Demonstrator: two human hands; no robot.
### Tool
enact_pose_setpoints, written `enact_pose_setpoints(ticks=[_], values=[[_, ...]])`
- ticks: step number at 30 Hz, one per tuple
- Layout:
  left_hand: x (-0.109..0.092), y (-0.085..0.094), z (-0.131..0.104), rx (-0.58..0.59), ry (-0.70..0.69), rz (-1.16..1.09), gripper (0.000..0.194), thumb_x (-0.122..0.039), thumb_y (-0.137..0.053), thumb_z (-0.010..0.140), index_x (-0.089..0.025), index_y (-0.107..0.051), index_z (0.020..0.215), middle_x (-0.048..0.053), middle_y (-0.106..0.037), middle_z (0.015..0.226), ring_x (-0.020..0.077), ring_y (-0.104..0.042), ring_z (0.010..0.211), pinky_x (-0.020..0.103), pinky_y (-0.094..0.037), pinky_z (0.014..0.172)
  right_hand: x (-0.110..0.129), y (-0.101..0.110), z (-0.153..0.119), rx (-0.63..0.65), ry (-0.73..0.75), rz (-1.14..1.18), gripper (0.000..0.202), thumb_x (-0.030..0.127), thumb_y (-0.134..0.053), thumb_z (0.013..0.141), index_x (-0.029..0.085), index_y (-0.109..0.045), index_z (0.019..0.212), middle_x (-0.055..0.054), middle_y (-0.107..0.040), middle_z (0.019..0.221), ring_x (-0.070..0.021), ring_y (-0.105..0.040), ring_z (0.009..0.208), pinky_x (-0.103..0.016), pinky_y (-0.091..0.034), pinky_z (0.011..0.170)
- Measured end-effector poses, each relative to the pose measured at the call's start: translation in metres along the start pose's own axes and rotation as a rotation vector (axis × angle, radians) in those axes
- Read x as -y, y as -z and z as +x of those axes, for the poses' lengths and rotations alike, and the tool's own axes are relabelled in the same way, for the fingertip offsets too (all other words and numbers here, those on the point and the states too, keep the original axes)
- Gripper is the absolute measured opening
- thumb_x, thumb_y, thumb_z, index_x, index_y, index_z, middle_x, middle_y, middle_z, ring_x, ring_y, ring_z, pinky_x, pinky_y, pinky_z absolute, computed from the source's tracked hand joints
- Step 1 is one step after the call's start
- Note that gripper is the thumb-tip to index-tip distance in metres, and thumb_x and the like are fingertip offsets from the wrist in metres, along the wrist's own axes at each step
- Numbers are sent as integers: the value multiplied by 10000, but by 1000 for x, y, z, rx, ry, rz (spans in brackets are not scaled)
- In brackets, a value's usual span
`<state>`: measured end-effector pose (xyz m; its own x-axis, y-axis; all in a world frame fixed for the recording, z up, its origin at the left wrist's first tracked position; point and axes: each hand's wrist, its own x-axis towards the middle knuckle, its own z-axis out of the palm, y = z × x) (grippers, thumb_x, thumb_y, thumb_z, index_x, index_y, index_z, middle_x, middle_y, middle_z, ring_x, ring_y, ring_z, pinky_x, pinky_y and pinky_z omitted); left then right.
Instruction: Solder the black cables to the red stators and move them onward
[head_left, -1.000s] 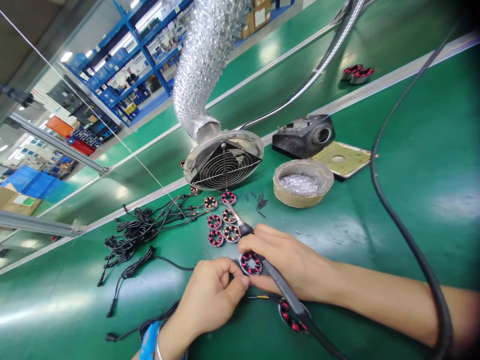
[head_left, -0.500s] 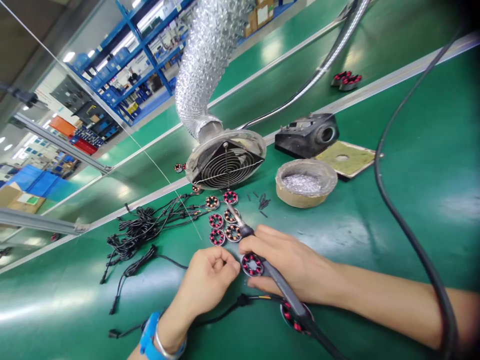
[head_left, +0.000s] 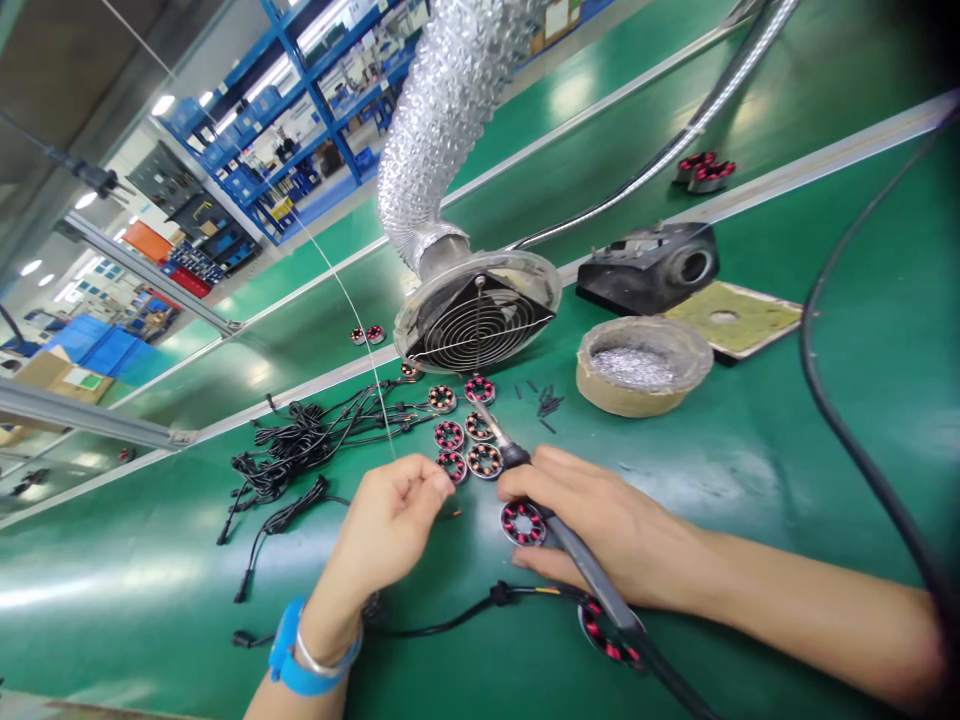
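1. Head view: I have my right hand (head_left: pixel 607 530) wrapped around the soldering iron (head_left: pixel 589 568), with a red-wound ring (head_left: pixel 511 521) between its thumb and forefinger
2. My left hand (head_left: pixel 390 525) pinches its fingertips together near the ring cluster (head_left: pixel 474 460); I cannot tell what they hold

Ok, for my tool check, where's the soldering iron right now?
The soldering iron is in the right hand, just right of centre in the head view, its metal tip by the coil rings.
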<state>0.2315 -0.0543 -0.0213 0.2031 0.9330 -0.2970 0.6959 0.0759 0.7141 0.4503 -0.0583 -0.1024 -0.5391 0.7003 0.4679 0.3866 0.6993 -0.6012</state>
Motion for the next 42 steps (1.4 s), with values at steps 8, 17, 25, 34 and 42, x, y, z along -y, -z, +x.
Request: enact_pose_setpoints(ticks=[8,17,25,34,42], values=[[7,17,-8,123,-72,485,65,-208,-593,801,-201,-647,764,-50,-476,532,127,-394,514,252,-207,537,-4,14,1,-4,4,10,376,210,-674,768,214,-501,1102,-56,-589,890,-224,-548,806,-334,-488,683],[1,-14,-18,188,-111,31,207,-354,-550,900,-179,-621,814,-73,-414,540,101,-373,514,229,-270,513,38,23,15,-144,-73,271,155,88,-495,834,227,-510,902,15,-614,723,-113,-583,602,-207,-473,549],[10,-32,-25,26,-452,95,304,-325,-312,1013,-189,-578,1072,85,-608,988,188,-546,867,282,-393,787,47,12,16,-318,-91,284,173,107,-522,841,248,-509,939,19,-630,758,-110,-620,602,-206,-519,565],[9,-37,-23,139,-280,-150,433,-447,-287,1019,-190,-498,742,2,-553,666,137,-503,655,240,-365,659,42,2,13,-284,-82,422,289,76,-523,874,265,-499,1092,2,-658,876,-106,-668,689,-204,-577,656],[10,-38,-27,101,-247,-159,370,-516,-320,999,-189,-479,931,-39,-431,718,125,-374,645,255,-287,608,43,0,15,-326,-98,364,250,95,-555,849,267,-515,1027,50,-626,777,-64,-612,631,-124,-536,627]])
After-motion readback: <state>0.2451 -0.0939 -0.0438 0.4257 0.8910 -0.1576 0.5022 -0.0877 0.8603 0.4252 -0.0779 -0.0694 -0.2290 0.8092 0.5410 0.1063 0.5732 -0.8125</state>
